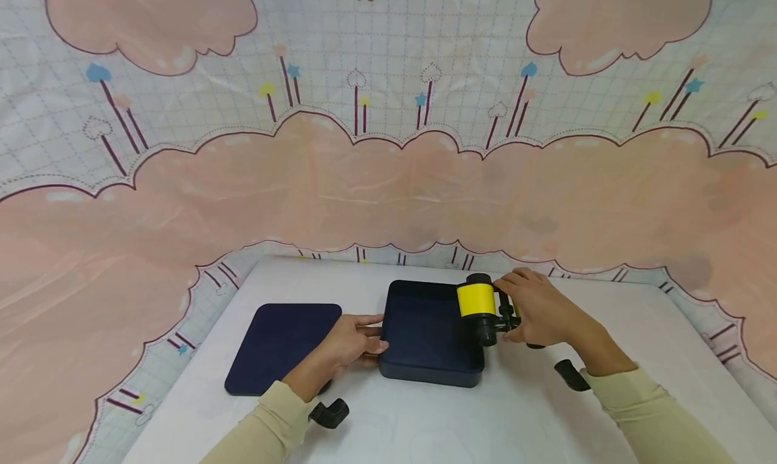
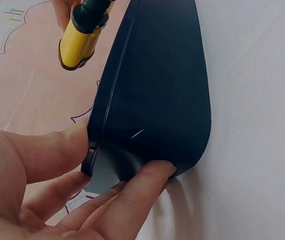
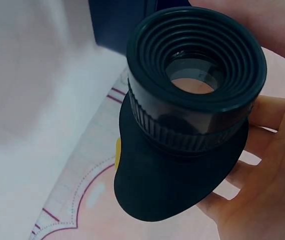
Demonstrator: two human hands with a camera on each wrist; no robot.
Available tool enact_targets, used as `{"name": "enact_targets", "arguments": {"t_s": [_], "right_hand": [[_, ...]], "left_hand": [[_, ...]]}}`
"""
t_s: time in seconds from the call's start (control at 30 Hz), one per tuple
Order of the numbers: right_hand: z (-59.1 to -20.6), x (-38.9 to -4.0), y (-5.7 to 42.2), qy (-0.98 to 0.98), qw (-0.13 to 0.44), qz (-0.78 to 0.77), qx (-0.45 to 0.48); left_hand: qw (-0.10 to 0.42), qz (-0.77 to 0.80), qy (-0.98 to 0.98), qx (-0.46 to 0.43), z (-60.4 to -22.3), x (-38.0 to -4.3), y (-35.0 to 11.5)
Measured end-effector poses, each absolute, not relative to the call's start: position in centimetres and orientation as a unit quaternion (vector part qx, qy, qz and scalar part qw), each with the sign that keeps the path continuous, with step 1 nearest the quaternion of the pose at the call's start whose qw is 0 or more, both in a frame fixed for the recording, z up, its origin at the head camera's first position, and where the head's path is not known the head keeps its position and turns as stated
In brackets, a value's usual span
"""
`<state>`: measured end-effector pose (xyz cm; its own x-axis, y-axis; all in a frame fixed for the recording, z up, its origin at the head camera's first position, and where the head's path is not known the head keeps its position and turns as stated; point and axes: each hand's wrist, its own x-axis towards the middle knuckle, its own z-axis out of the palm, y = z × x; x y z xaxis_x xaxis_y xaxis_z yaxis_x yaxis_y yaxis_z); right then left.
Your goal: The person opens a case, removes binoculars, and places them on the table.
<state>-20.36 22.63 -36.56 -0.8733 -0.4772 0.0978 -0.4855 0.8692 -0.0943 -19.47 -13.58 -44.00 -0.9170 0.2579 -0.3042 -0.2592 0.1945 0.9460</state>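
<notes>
A pair of yellow and black binoculars [image 1: 476, 301] is held in my right hand [image 1: 543, 309], over the right edge of an open dark navy box [image 1: 431, 373]. In the right wrist view, one ribbed eyepiece [image 3: 197, 125] faces the camera, with fingers behind the body. My left hand [image 1: 352, 342] holds the box at its left side. In the left wrist view, the thumb [image 2: 52, 155] is at the rim and a fingertip presses the outer wall near the rounded corner. Nothing shows inside the visible part of the box.
A flat dark navy lid [image 1: 282, 346] lies left of the box, partly behind my left forearm. Both stand on a white table [image 1: 516, 423]. Behind the table hangs a cloth [image 1: 388, 187] printed with clouds. Black wrist mounts stick out beside both sleeves.
</notes>
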Motion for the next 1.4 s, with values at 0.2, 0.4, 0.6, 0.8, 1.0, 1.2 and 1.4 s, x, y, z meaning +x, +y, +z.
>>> {"name": "enact_targets", "arguments": {"t_s": [0.2, 0.4, 0.6, 0.8, 1.0, 1.2, 1.4], "right_hand": [[-36.3, -20.2, 23.2, -0.966, 0.04, 0.062, 0.246], [-36.3, -20.1, 24.3, -0.967, 0.042, 0.068, 0.243], [-36.1, -20.1, 25.5, -0.966, 0.043, 0.074, 0.244], [-35.6, -20.1, 26.4, -0.965, 0.046, 0.076, 0.248], [-35.0, -20.1, 27.0, -0.966, 0.039, 0.088, 0.24], [-34.8, -20.0, 27.6, -0.968, 0.034, 0.095, 0.228], [-35.1, -19.9, 28.0, -0.967, 0.038, 0.106, 0.228]], "left_hand": [[0.2, 0.633, 0.748, -0.002, -43.8, -19.5, -13.6], [0.197, 0.631, 0.751, 0.0, -43.7, -19.2, -13.6], [0.197, 0.633, 0.749, -0.002, -43.6, -19.2, -13.5], [0.195, 0.632, 0.75, -0.002, -43.7, -19.3, -13.4], [0.193, 0.633, 0.75, -0.004, -43.7, -19.5, -13.4], [0.19, 0.629, 0.754, -0.002, -43.6, -19.5, -13.4], [0.192, 0.631, 0.752, -0.003, -43.6, -19.4, -13.3]]}}
